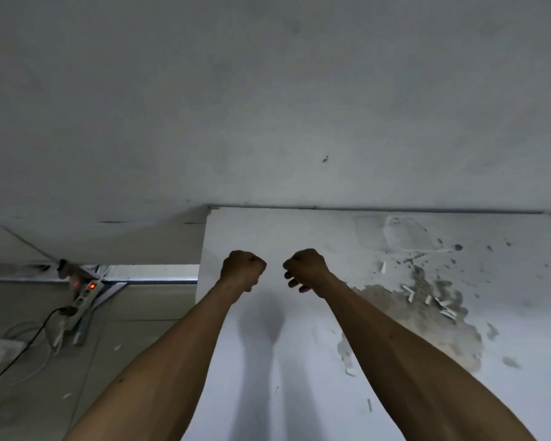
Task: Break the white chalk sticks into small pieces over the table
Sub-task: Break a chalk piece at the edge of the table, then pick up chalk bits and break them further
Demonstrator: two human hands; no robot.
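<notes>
Both my arms reach out over a white table (236, 230). My left hand (242, 269) is curled into a tight fist, knuckles up. My right hand (304, 268) is a hand's width to its right, its fingers also curled under. No chalk shows in either fist, and the palms are hidden. Several short white chalk pieces (428, 299) lie scattered on a stained patch of the table, to the right of my right forearm. One more chalk piece (383, 267) lies a little farther back.
A clear plastic bag (401, 233) lies flat at the table's far right. The grey wall stands right behind the table. Left of the table, on the floor, a power strip (86, 294) glows red among black and white cables.
</notes>
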